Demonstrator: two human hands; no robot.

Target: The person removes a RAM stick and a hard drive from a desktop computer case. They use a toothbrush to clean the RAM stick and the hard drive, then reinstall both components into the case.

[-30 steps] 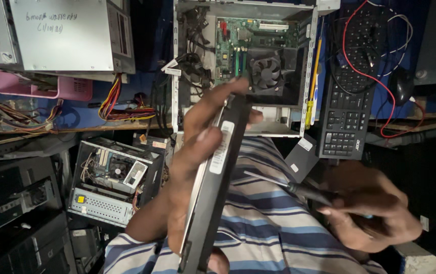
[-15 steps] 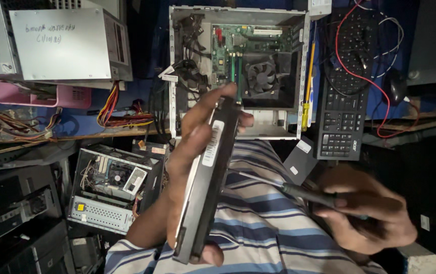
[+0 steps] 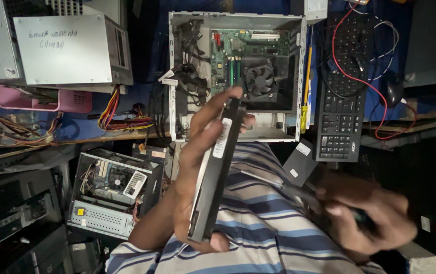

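Note:
My left hand (image 3: 193, 167) grips a flat black drive (image 3: 217, 172) edge-on, a white sticker strip along its side. It is held upright over my striped shirt, in front of an open desktop computer case (image 3: 177, 76) showing a green motherboard (image 3: 233, 56) and a black fan (image 3: 260, 78). My right hand (image 3: 367, 215), blurred at lower right, is closed around a screwdriver (image 3: 284, 189) whose thin shaft points left toward the drive.
A black keyboard (image 3: 340, 116) with red and black wires lies right of the case, a yellow-handled screwdriver (image 3: 305, 96) between them. A grey power supply box (image 3: 68, 48) and pink tray (image 3: 30, 99) sit at left. Another opened case (image 3: 108, 195) stands below.
The view has shifted slightly. My left hand has tilted the drive a little while still holding it. My right hand with the screwdriver has moved and is now blurred.

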